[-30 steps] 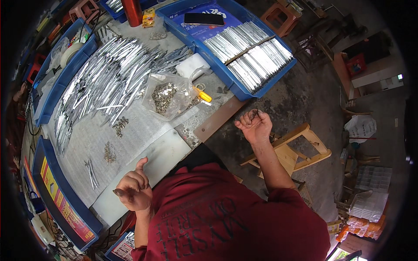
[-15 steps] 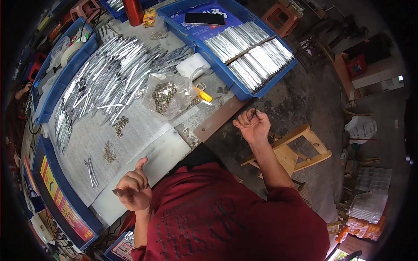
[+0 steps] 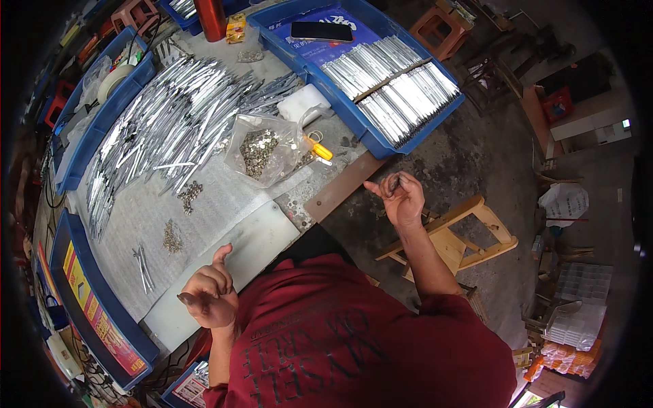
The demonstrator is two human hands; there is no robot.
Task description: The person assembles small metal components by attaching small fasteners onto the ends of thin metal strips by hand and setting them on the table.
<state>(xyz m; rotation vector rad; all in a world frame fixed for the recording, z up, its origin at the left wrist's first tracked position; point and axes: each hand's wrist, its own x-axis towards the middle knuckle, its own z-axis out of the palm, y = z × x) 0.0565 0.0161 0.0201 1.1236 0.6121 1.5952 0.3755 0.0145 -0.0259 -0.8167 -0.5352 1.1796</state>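
Both of my hands are raised, and nothing shows in either. My left hand (image 3: 209, 292) hovers by the near edge of a pale white board (image 3: 255, 234), its thumb stretched away from loosely bent fingers. Past the table edge, my right hand (image 3: 406, 198) is held up over the floor; one finger points left while the others bend in near the thumb. Nearest to it are a blue tray (image 3: 381, 146) with rows of silver metal strips (image 3: 408, 92) and a yellow-handled tool (image 3: 318, 148). A clear plastic bag (image 3: 238, 160) of small metal pieces lies between the hands, farther back.
A large heap of loose silver strips (image 3: 170, 122) covers the table's far left. Small metal pieces (image 3: 190, 197) lie in little piles. A phone (image 3: 321, 31) rests in the blue tray. Another blue tray (image 3: 105, 302) stands left; a wooden folding chair (image 3: 456, 238) is at right.
My right hand has shifted slightly; one finger now stretches out to the left, where the fingers were more curled before. My left hand has stayed nearly still.
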